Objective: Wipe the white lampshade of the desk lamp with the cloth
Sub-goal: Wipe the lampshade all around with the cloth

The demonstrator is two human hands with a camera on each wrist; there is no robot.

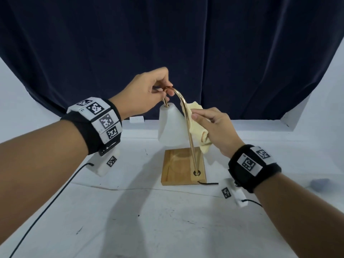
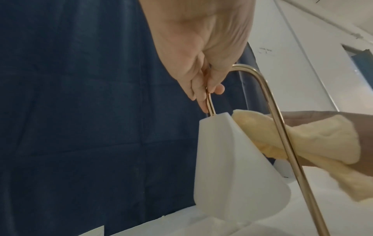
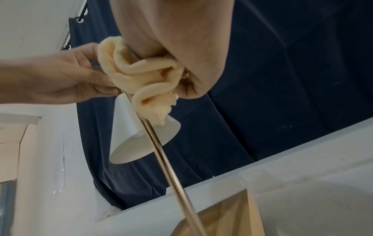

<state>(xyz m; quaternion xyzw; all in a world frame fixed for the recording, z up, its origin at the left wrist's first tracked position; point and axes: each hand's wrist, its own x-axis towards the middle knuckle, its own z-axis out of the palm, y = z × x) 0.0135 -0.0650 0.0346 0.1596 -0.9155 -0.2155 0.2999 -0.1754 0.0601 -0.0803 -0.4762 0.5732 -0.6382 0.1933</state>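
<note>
A desk lamp stands mid-table: a white cone lampshade [image 1: 170, 125] [image 2: 228, 162] [image 3: 139, 134] hangs from a curved brass rod [image 1: 188, 123] [image 2: 282, 127] [image 3: 167, 167] set in a wooden base [image 1: 178, 168]. My left hand [image 1: 149, 94] [image 2: 203, 63] pinches the rod's short end just above the shade. My right hand [image 1: 214, 127] [image 3: 177, 47] grips a bunched pale-yellow cloth [image 1: 197, 127] [image 2: 302, 138] [image 3: 141, 79]. The cloth lies against the shade's right side, behind the rod. Its lower end hangs loose.
A white table [image 1: 167, 220] carries the lamp. The lamp's black cord [image 1: 208, 183] runs right from the base. A dark blue curtain [image 1: 186, 43] hangs behind. A small bluish object [image 1: 320, 183] lies at the right edge. Black cables trail from both wrist cameras.
</note>
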